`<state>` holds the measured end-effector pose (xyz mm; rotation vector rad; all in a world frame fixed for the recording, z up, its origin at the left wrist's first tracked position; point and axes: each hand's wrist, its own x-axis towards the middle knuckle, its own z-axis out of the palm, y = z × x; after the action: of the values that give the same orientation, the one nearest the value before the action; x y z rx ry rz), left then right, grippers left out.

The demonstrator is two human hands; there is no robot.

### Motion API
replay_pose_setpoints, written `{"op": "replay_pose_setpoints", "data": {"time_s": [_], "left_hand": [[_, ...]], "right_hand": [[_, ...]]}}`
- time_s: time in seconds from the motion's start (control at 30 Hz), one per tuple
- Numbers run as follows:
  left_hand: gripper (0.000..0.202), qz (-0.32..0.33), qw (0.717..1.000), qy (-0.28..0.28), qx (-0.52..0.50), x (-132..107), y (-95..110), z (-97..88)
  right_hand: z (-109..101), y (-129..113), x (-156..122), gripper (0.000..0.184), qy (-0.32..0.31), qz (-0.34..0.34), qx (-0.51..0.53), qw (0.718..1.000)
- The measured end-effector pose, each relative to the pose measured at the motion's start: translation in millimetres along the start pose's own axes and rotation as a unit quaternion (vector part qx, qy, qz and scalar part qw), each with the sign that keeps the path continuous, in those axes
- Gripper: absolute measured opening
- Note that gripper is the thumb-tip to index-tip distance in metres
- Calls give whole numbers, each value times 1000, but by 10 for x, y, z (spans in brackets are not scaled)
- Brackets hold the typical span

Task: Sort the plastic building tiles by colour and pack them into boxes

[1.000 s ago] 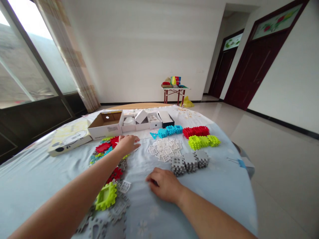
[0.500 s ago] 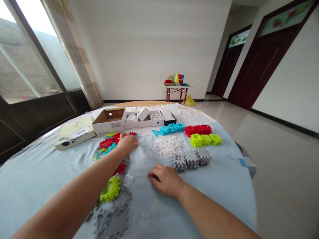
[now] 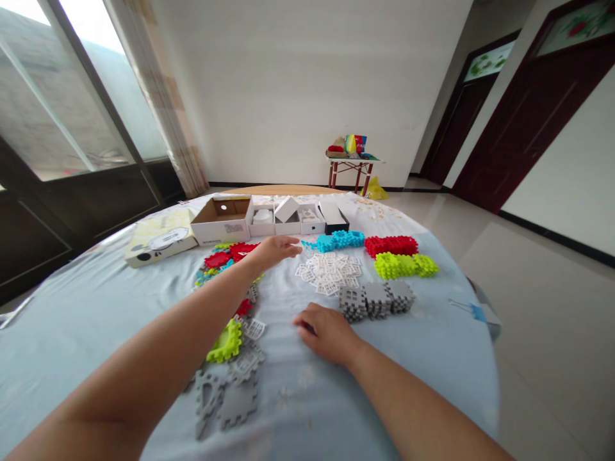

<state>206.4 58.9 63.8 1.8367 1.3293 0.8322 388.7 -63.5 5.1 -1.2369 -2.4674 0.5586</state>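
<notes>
My left hand reaches over the far middle of the table, its fingers stretched out to the right. Its fingertips are beside the row of blue interlocking plastic pieces and the far-left edge of a heap of white window-shaped pieces. I see nothing clearly held in it. Loosely curled, my right hand rests on the tablecloth, in front of the white heap and left of the stacked grey pieces. Under my left forearm lies a mixed pile with red pieces, a lime green piece and flat grey pieces.
Behind the pieces stand an open cardboard box, several small white boxes and a flat yellow box. Red pieces and lime green pieces are lined up at the right. A blue item lies near the right edge.
My left hand has moved right, from above the mixed pile to beside the blue row and white heap. My right hand stays resting in place. The whole view has shifted slightly.
</notes>
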Motion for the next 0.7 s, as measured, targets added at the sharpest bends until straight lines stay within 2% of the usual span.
{"op": "replay_pose_setpoints", "data": {"time_s": [0.13, 0.3, 0.43, 0.57, 0.7], "left_hand": [[44, 38, 996, 2, 86, -160, 102, -19], [32, 18, 978, -124, 168, -617, 2, -172], [30, 10, 945, -195, 263, -901, -61, -254], [28, 24, 913, -247, 325, -1010, -72, -261], [24, 29, 896, -263, 356, -1018, -69, -221]], "right_hand": [[-11, -6, -10, 23, 3, -3, 4, 1000], [-24, -19, -19, 25, 4, -7, 10, 1000], [-14, -17, -12, 24, 11, -16, 6, 1000], [-2, -14, -5, 24, 21, -21, -2, 1000], [4, -23, -3, 24, 25, -17, -11, 999]]}}
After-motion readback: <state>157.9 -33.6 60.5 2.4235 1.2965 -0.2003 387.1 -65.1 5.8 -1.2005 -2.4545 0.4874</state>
